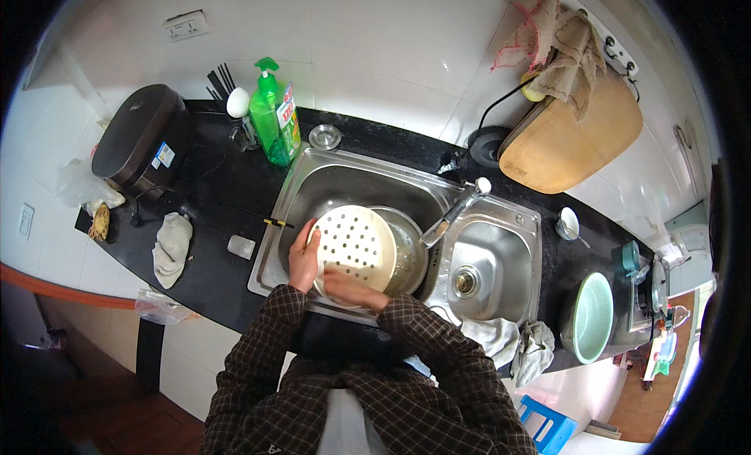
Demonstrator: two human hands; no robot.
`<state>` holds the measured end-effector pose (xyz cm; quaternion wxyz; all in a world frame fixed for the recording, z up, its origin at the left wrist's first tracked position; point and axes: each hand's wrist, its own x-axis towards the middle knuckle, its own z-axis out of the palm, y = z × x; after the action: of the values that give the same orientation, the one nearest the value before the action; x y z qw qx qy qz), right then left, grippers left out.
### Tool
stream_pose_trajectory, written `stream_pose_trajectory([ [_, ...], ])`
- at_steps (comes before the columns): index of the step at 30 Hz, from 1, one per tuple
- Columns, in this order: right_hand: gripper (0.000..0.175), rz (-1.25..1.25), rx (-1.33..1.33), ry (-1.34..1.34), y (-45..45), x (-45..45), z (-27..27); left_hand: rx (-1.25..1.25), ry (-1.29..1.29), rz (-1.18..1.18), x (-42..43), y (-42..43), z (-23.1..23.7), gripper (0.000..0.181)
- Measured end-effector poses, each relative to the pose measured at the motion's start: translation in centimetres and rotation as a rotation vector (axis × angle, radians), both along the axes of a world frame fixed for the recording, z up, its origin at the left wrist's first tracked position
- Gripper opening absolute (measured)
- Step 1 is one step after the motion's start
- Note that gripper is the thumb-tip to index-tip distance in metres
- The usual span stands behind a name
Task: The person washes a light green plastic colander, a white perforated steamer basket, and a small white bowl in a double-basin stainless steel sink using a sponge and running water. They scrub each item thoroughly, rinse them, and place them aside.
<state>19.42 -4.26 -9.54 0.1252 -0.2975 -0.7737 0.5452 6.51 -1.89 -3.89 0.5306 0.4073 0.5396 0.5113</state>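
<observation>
A round cream-coloured plate with rows of holes [359, 235] is tilted over the left sink basin [317, 188]. My left hand [304, 258] grips its left rim, the thumb on the perforated face. My right hand [350, 287] lies against the lower part of the same face, somewhat blurred; whether it holds anything under the fingers cannot be told. Partly behind the plate, a round metal basin [410, 250] with water sits in the sink. The faucet [455, 214] stands to the right, its spout pointing toward this basin.
At the sink's back left stands a green pump bottle [273, 126]. A small drained basin [493, 261] adjoins on the right, with grey cloths [493, 338] at its front edge. Farther right is a pale green colander [592, 317]. A dark appliance [138, 138] and a cloth [172, 250] lie left.
</observation>
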Motion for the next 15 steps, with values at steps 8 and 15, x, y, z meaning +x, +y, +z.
stream_pose_trajectory([
  [8,0.028,-0.547,0.698,-0.668,-1.0,5.0,2.6,0.071,0.437,-0.054,1.1,-0.7,1.5,0.041],
  [15,0.02,-0.713,1.046,-0.123,4.8,3.7,5.4,0.079,0.757,-0.143,1.0,-0.5,1.4,0.065],
])
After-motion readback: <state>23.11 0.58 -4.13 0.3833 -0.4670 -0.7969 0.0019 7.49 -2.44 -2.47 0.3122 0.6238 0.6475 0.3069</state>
